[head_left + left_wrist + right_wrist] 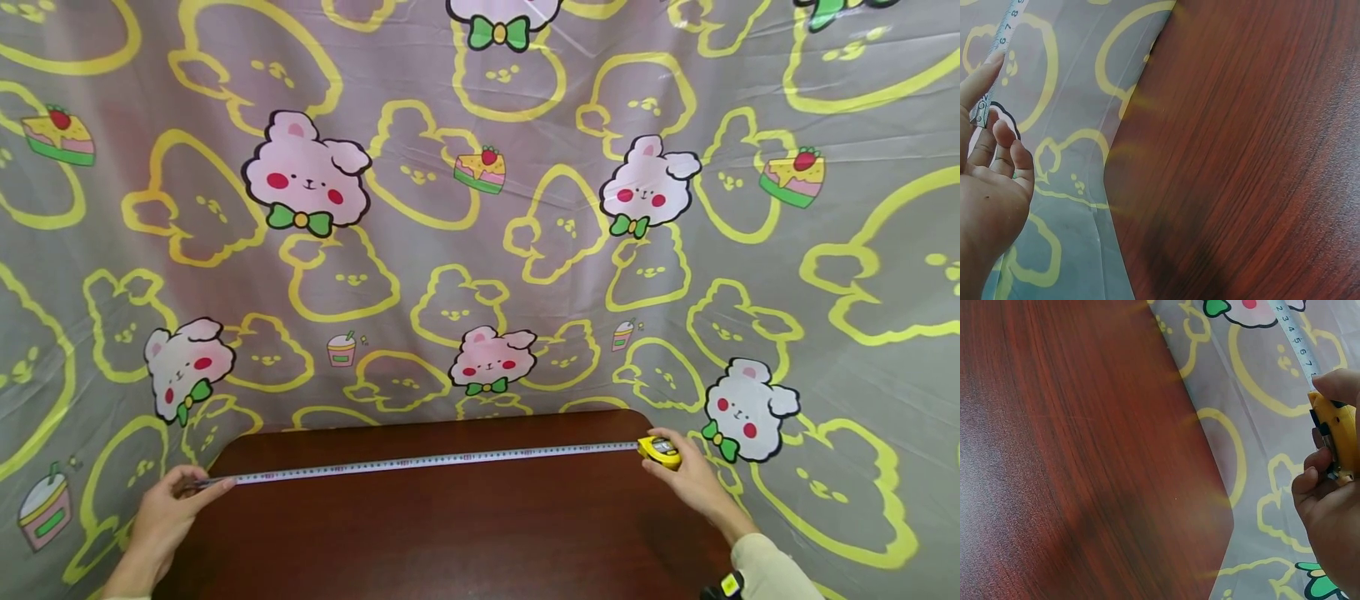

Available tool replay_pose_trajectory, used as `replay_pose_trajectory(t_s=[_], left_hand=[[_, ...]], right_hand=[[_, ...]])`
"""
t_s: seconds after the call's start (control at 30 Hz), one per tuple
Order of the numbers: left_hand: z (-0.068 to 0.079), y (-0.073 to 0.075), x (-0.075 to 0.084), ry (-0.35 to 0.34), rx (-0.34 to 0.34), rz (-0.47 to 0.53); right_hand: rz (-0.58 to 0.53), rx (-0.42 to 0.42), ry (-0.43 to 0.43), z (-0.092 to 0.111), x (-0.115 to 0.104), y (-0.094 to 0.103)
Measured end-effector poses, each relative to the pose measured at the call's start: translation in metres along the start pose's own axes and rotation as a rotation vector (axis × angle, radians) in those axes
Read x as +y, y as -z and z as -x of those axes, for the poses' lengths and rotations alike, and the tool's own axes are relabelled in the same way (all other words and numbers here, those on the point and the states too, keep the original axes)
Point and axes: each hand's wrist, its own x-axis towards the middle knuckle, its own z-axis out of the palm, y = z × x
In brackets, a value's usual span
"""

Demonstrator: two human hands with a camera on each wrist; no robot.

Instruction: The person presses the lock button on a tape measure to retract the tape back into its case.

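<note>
A tape measure with a yellow case point(660, 452) has its white blade point(435, 462) pulled out long and nearly straight across the far part of the table. My left hand point(168, 512) pinches the blade's free end between thumb and fingers; the metal end hook point(980, 117) shows at the fingers in the left wrist view. On the right, my right hand point(693, 479) grips the yellow case, thumb near the blade's mouth. In the right wrist view the case point(1342, 437) is partly hidden by that hand and cut by the frame's edge.
The dark red-brown wooden table point(450, 533) has rounded far corners. A grey curtain point(540, 308) printed with yellow outlines and white bunny heads hangs behind and along both sides, close to the table's edges. A dark device with a yellow mark point(729, 586) sits on the right sleeve.
</note>
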Motion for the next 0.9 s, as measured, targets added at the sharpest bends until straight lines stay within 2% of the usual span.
replay_pose_trajectory(t_s=[0.2,0.33,0.6,0.9], left_hand=[[0.0015,-0.0005,-0.0015,-0.032,-0.002,-0.011],[0.0023,-0.0011,-0.002,-0.026,0.011,-0.016],[0.003,-0.0023,-0.0023,-0.007,0.029,-0.007],[0.0087,-0.0073,-0.0086,-0.149,0.034,0.034]], right_hand=[[0.011,-0.027,-0.033,0.0006,-0.0013,0.0001],[0.005,-0.038,-0.047,0.0008,-0.0019,-0.0001],[-0.004,-0.028,-0.023,0.0014,-0.0017,-0.0016],[0.012,-0.004,0.042,0.0019,-0.0035,-0.0059]])
